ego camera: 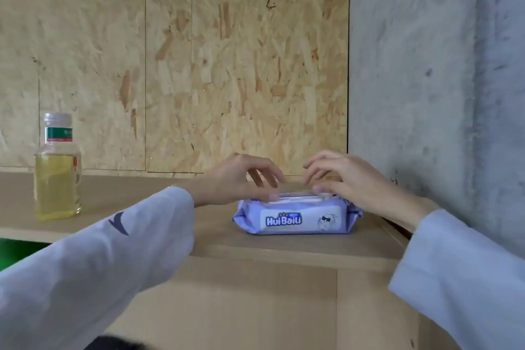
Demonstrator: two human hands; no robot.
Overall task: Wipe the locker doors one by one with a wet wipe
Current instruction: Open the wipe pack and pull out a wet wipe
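- Lay flat on the wooden tabletop [284,247], near its right end: a lavender wet wipe pack [295,217], printed face toward the camera.
- Hovered over the pack's top from the left: left hand [235,179], fingers [265,179] curled downward, tips touching the white lid strip; firm pinch or not, cannot tell.
- Reached in from the right: right hand [355,179], fingers loosely curled and slightly spread, tips at the lid's right end.
- Covered both forearms: pale sleeves [119,250].
- Stood upright well to the left: a bottle [56,173] of yellow liquid, white cap.
- Behind: chipboard panels [227,51]; at right, a grey concrete wall [426,65].
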